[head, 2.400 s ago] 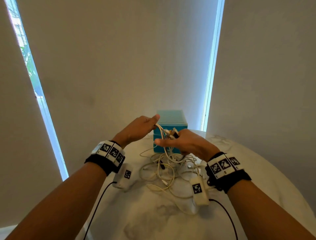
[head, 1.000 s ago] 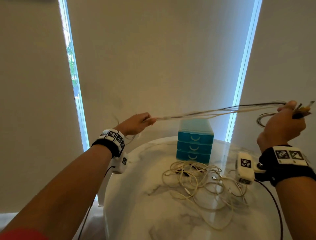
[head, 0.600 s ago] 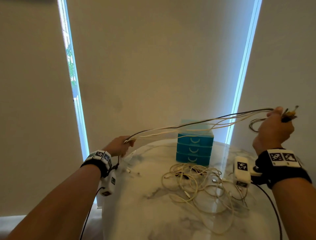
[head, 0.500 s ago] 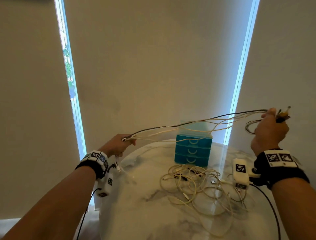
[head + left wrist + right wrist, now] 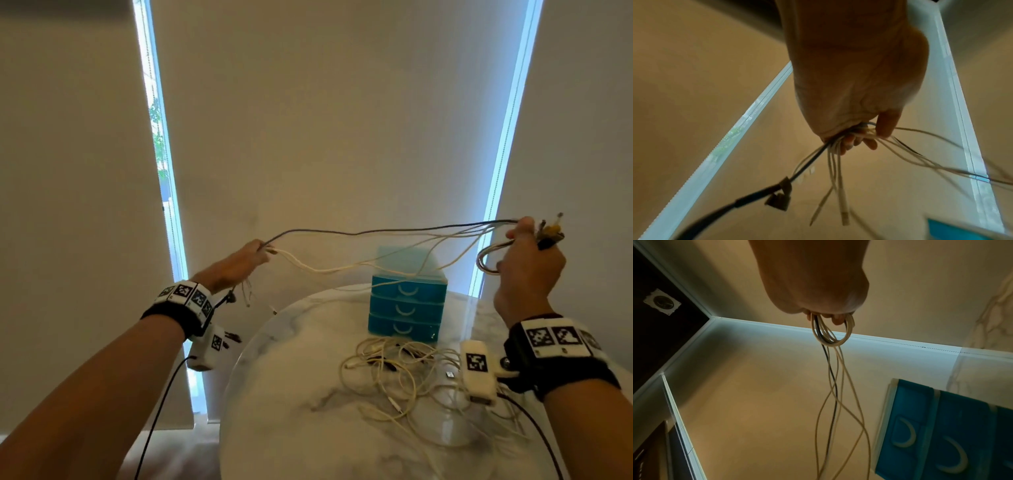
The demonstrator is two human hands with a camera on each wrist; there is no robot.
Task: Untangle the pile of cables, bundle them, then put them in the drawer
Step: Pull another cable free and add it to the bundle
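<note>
Cables, several thin white ones and a dark one (image 5: 376, 240), sag between raised hands: left hand (image 5: 236, 265) grips one end, right hand (image 5: 529, 265) clutches the looped other end, above the blue three-drawer plastic box (image 5: 406, 301) and tangled white cable pile (image 5: 407, 373).

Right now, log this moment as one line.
phase: bundling | left hand: grips cable ends | right hand: holds looped white and black cables | blue three-drawer plastic box: shut | tangled pile: on marble table
</note>
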